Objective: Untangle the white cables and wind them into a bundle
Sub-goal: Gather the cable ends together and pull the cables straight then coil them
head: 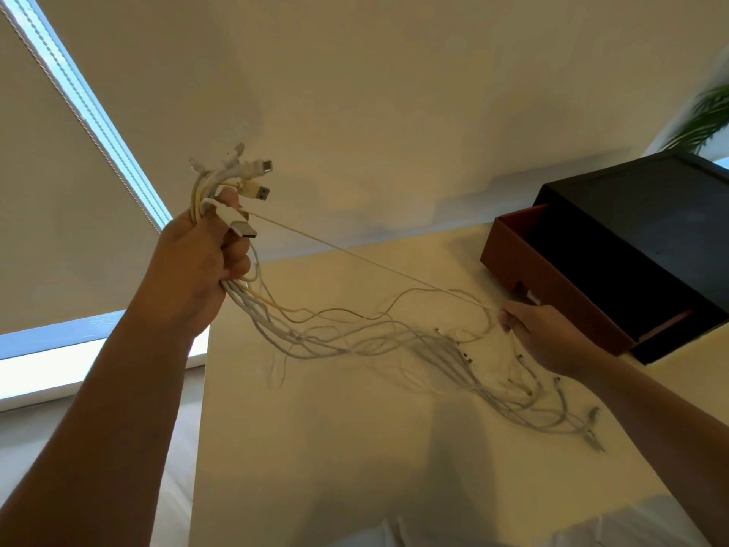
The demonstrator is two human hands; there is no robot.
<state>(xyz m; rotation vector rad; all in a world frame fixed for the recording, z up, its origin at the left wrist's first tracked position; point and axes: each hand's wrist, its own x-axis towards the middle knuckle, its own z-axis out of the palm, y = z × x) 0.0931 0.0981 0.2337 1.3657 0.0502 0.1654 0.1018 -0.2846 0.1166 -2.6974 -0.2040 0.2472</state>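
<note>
My left hand [197, 258] is raised above the table's left edge and grips several white cables [355, 341] near their USB plug ends [252, 183], which fan out above my fist. The cables hang down and trail in a loose tangle across the table [355, 448] to the right, ending in small plugs. One cream cable [355, 254] runs taut from my left fist down to my right hand [540, 333], which pinches it low over the table, just in front of the box.
A dark box [639, 238] with a brown drawer [552, 286] pulled open stands at the table's back right. A plant [706, 116] shows at the far right. Window blinds are on the left, and the floor lies below the table's left edge.
</note>
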